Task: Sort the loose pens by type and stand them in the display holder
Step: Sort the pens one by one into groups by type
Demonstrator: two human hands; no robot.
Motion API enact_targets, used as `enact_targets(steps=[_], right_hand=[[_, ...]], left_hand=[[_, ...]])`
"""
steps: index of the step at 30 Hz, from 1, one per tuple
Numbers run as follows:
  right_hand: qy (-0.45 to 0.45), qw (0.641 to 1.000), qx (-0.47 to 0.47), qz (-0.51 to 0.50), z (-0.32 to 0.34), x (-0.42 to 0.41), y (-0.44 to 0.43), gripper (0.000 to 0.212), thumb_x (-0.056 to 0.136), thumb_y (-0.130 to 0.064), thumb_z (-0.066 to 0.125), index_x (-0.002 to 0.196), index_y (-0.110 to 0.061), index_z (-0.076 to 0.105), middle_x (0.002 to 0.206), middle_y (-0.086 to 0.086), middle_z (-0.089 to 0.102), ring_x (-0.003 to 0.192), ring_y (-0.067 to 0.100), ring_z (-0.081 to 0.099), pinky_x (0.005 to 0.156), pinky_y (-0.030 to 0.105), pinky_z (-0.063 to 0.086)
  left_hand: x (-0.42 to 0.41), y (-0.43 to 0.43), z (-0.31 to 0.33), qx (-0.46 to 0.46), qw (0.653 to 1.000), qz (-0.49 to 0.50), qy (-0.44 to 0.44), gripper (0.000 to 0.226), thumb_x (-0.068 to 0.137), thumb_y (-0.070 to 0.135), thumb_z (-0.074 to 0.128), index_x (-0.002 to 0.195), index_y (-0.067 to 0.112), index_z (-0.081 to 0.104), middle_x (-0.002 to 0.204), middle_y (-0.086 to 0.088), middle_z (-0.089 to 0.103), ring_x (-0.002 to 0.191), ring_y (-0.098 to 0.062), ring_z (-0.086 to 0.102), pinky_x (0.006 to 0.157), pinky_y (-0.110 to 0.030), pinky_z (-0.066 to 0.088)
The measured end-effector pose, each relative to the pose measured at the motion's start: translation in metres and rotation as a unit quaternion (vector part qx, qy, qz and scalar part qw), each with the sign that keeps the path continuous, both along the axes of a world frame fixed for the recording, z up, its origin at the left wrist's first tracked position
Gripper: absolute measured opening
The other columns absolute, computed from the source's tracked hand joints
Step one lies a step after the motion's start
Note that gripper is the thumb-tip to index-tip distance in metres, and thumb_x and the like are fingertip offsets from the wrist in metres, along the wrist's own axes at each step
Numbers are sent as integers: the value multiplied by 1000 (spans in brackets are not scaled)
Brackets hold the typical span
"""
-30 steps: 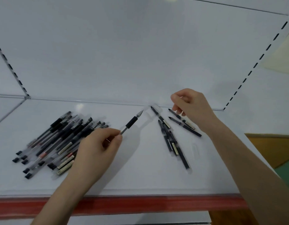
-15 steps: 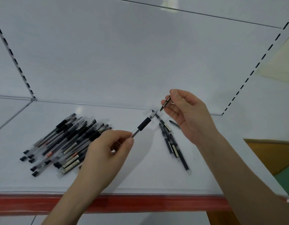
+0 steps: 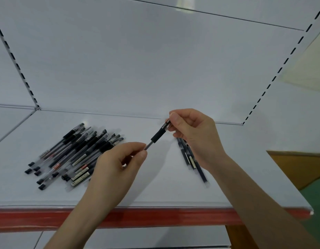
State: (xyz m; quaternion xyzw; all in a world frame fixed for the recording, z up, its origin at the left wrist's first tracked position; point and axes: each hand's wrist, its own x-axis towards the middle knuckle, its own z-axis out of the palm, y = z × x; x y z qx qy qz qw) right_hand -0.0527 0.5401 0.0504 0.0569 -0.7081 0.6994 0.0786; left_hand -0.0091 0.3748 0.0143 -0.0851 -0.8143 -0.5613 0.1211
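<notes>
My left grip [image 3: 117, 164] and right grip [image 3: 197, 133] are bare hands on slender bare forearms [image 3: 254, 194], uncovered down to the near edge. The right thumbnail [image 3: 175, 118] looks short and plain, though it is blurred.

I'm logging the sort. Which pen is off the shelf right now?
The black-grip pen, held between the left hand and right hand. All others lie flat: the big pile at left, the small group at right.

Pinch grips: left hand [image 3: 116, 168], right hand [image 3: 197, 135].
</notes>
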Motion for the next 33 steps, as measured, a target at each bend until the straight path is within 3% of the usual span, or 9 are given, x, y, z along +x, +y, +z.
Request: enact_targets(steps=[6, 12, 17, 19, 24, 27, 30, 32, 33], right_hand=[[27, 999, 12, -14, -8, 5, -3, 7, 85, -7, 62, 79, -10, 66, 58, -7, 66, 55, 3, 60, 58, 12, 49], [23, 1000, 8, -19, -10, 6, 4, 10, 85, -8, 61, 77, -11, 64, 57, -7, 67, 57, 3, 62, 60, 14, 51], [-37, 985, 161, -42, -11, -5, 47, 11, 87, -13, 60, 79, -12, 67, 69, -2, 68, 64, 6, 63, 65, 20, 52], [-63, 957, 274, -69, -14, -4, 68, 8, 85, -13, 62, 79, -11, 66, 69, 0, 67, 60, 6, 61, 62, 20, 51], [-168, 868, 468, 7, -27, 12, 81, 22, 81, -27, 68, 93, -8, 63, 82, 5, 68, 61, 8, 64, 70, 30, 54], [-175, 853, 491, 18, -32, 18, 75, 34, 82, -25, 67, 101, 2, 60, 92, 14, 68, 72, 20, 66, 76, 36, 55], [-156, 841, 518, 25, -34, 18, 71, 26, 80, -13, 62, 68, 9, 55, 64, 25, 55, 56, 38, 49, 56, 30, 43], [-144, 837, 527, 27, -35, 18, 69, 32, 78, -7, 58, 52, -6, 40, 50, 15, 35, 48, 26, 29, 51, 27, 29], [-137, 848, 512, 9, -35, 18, 71, 26, 79, -8, 58, 56, -9, 45, 53, 14, 41, 49, 21, 34, 51, 29, 34]], left_hand=[[1, 3, -4, 24, 1000, 2, -11, 21, 81, 8, 63, 78, 28, 66, 73, 15, 69, 66, -4, 60, 57, -7, 42], [-6, 7, -2, 37, 999, -13, -31, 19, 81, 10, 63, 74, 27, 66, 61, 16, 67, 51, 2, 55, 49, -5, 39], [-20, -8, -12, -214, 975, 39, 35, 7, 79, 17, 66, 75, 19, 72, 68, 0, 58, 61, -12, 53, 57, -8, 37], [-20, -16, -22, -305, 949, 62, 39, 5, 76, 13, 69, 77, 11, 73, 67, -5, 54, 59, -22, 52, 52, -23, 36], [-17, -21, -37, -378, 922, 75, 18, 10, 69, 6, 73, 79, 5, 70, 65, -12, 55, 58, -33, 54, 52, -28, 36], [-20, -19, -41, -392, 917, 68, 26, 21, 68, 6, 74, 88, 3, 69, 69, -14, 56, 64, -35, 56, 57, -31, 35], [-23, -12, -41, -377, 923, 62, 47, 23, 68, 8, 75, 90, 2, 69, 72, -16, 60, 69, -36, 59, 60, -34, 41], [-23, -5, -37, -336, 939, 47, 56, 17, 73, 11, 72, 89, 4, 70, 73, -13, 61, 70, -34, 59, 64, -33, 43], [-22, 0, -34, -308, 948, 39, 63, 13, 76, 13, 70, 86, 5, 70, 72, -9, 61, 69, -30, 59, 66, -30, 42]])
